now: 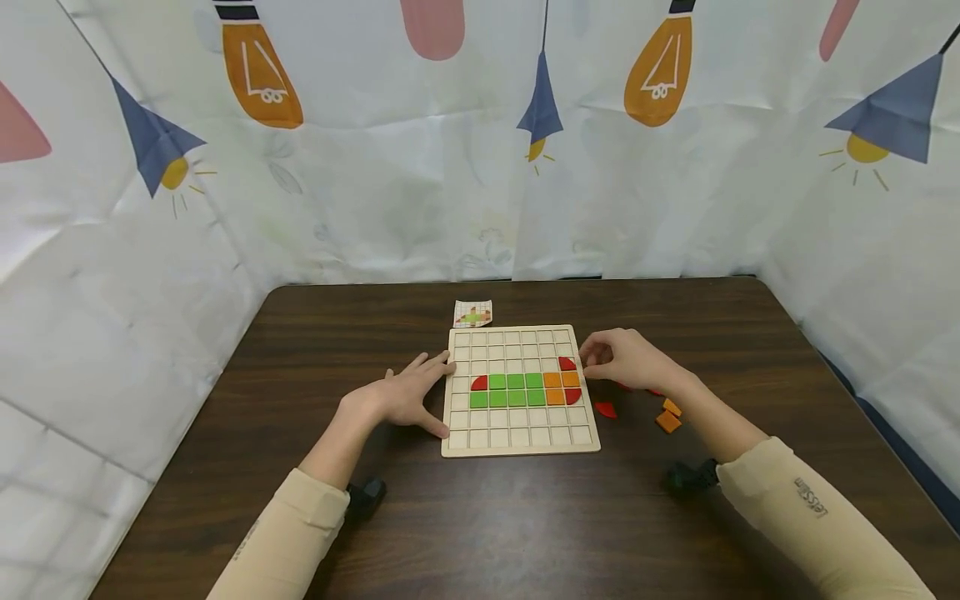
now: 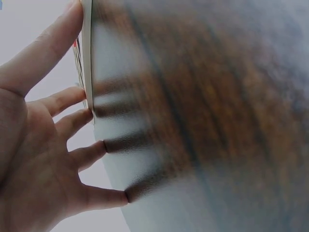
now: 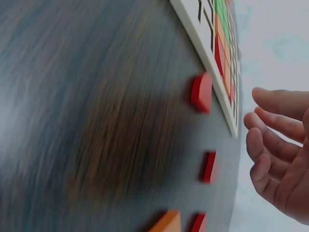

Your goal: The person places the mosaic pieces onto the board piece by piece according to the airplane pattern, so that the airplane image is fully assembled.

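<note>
The step in hand looks like laying coloured pieces into a gridded board (image 1: 521, 452), which lies flat on the counter (image 1: 525, 525). Its middle squares carry green pieces (image 1: 516, 398) in two rows, orange pieces (image 1: 555, 396) toward the right, and red rounded pieces (image 1: 479, 382) at the ends, one of them in the square above the right-hand orange. The left hand (image 1: 401, 400) is spread, grasping nothing, its thumb and some fingertips against the board's left edge, seemingly to steady it. The right hand (image 1: 628, 358) is beside the right edge with loosely bent fingers; the right wrist view shows a gap between thumb and fingers and no piece there, so it appears released. Near it on the counter are a loose red piece (image 1: 606, 409) just off the board, more red ones partly under the hand, and two loose orange pieces (image 1: 668, 421) by the forearm. A small pattern card (image 1: 473, 314) lies just beyond the board; its drawing is too small to read fully. The next move would seem to call for checking that card, then pinching a matching loose piece and turning it to fit its square.
</note>
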Demonstrator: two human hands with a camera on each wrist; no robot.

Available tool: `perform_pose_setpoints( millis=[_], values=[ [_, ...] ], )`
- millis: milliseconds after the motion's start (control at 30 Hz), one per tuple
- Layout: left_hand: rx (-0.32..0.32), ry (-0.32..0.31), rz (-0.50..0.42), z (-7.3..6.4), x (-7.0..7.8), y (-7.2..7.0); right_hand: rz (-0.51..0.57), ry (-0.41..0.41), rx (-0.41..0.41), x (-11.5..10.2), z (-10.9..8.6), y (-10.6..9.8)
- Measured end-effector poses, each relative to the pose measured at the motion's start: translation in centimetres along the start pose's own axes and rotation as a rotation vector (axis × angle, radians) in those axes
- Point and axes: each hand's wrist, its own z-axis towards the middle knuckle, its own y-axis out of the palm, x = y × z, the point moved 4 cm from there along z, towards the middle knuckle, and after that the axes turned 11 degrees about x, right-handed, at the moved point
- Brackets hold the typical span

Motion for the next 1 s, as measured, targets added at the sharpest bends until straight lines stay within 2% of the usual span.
perform_pose_setpoints(
  millis=[233,467,667,1000],
  values=[
    [-0.005,0.002,-0.005,0.0,-0.1,0.2,0.015,0.108,0.014,3.2,-1.8,-1.9],
    [-0.006,-0.004,-0.005,0.0,-0.1,0.0,-0.024,0.158,0.015,5.5,-3.3,-3.4],
    [-0.006,-0.001,-0.003,0.0,0.0,-0.1,-0.018,0.167,0.012,6.2,-4.1,-4.0],
    [0.001,0.012,-0.003,0.0,0.1,-0.1,-0.007,0.142,0.007,6.2,-4.3,-3.4]
  ],
)
